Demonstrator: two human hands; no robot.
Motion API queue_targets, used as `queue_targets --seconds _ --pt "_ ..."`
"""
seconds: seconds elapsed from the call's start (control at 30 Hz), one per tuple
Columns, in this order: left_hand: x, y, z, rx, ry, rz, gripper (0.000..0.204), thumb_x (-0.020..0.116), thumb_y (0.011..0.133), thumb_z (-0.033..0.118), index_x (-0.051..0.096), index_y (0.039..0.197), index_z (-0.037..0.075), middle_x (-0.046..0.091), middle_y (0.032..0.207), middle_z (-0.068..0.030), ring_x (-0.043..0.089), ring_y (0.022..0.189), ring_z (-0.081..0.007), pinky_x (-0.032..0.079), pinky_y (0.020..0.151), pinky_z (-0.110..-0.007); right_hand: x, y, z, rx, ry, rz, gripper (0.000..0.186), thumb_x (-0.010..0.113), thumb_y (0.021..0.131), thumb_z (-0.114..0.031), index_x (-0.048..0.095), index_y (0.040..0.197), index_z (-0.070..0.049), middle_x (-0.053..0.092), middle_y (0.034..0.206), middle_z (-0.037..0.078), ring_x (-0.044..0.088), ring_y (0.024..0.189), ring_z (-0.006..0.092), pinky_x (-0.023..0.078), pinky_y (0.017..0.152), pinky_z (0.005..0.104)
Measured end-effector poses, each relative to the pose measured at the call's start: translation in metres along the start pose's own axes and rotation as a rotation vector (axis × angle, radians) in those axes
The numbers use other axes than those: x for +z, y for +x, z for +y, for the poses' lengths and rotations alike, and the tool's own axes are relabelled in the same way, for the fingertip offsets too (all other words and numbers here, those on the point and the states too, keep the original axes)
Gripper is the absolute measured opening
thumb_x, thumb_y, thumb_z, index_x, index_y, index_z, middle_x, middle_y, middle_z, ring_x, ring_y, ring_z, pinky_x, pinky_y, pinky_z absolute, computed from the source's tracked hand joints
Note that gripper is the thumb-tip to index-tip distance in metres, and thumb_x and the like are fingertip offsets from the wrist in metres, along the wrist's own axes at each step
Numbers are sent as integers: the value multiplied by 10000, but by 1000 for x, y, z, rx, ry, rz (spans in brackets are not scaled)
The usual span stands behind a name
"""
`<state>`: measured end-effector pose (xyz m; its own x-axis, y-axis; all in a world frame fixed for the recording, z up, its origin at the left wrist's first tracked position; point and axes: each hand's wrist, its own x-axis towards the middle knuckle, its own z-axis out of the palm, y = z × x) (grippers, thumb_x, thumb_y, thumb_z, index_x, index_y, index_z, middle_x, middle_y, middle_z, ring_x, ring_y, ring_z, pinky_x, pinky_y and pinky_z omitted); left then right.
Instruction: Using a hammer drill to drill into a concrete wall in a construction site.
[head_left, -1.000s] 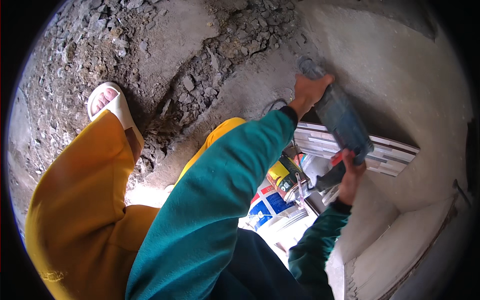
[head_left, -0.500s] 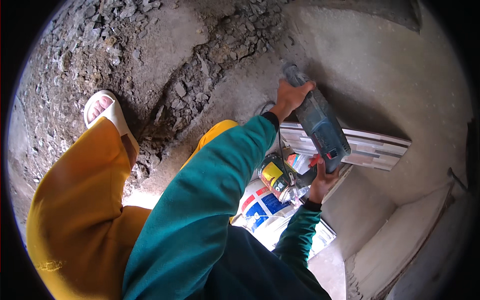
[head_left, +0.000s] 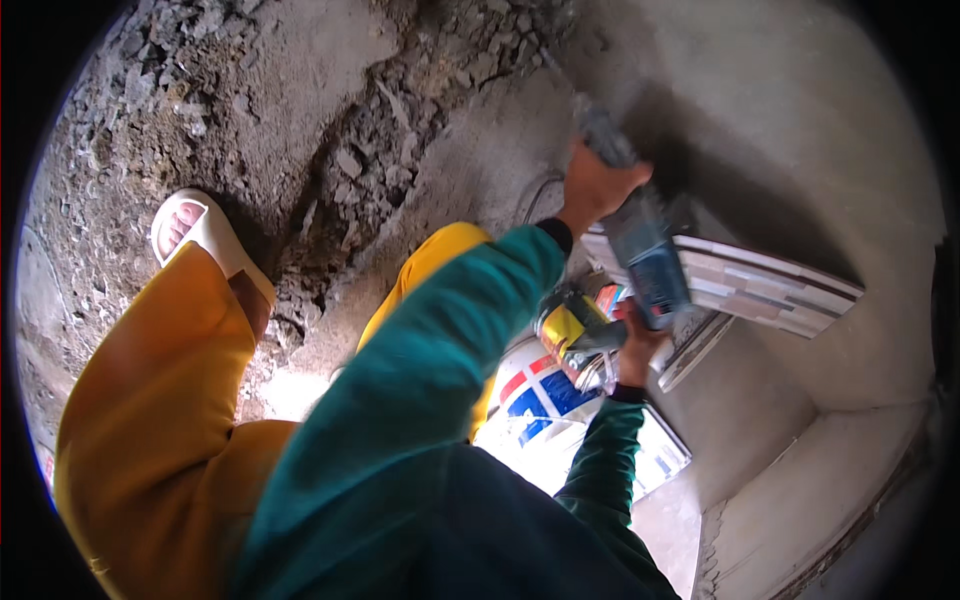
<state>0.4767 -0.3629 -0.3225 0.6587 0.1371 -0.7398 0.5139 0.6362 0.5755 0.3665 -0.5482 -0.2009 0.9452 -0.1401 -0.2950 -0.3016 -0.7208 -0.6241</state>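
- Drill (head_left: 655, 265) slants over the concrete floor (head_left: 485, 150), held in both hands, its bit (head_left: 555, 68) pointing at the rubble (head_left: 350, 160); I cannot tell whether the tip touches.
- Left hand (head_left: 602, 187), blurred in my view, wraps the drill's front.
- Right hand (head_left: 640, 345) grips its rear end.
- Beyond the drill's rear I see a striped panel (head_left: 765, 290); a can (head_left: 562, 325) and a bucket (head_left: 540, 385) stand near the right hand.

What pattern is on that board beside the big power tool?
The board has staggered white, grey and brownish strips; the head view shows it best.
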Motion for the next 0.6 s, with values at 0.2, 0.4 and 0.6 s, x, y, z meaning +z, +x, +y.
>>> queue_targets --seconds 0.2,0.4,0.6 --pt "-28 4 -26 -18 364 46 1082 858 606 398 237 1327 -115 608 1121 -307 626 1034 -429 520 883 -421 59 -33 53 345 526 21 209 720 799 -37 627 976 23 665 812 88 620 660 181 515 720 305" --pt "-35 -16 -4 -12 10 -33 975 873 621 413 330 1234 -114 621 1076 -243 665 939 -324 535 848 -378 25 -44 1 -44 132 126 198 733 787 24 632 955 55 684 830 100 638 708 166 535 682 300" --pt "-24 -83 58 4 -384 -186 859 838 699 437 404 1228 -82 606 1074 -167 636 947 -217 530 855 -336 -58 -71 -84 -322 -210 299 643 845 666 27 524 1211 139 654 1064 233 672 880 247 552 815 343"
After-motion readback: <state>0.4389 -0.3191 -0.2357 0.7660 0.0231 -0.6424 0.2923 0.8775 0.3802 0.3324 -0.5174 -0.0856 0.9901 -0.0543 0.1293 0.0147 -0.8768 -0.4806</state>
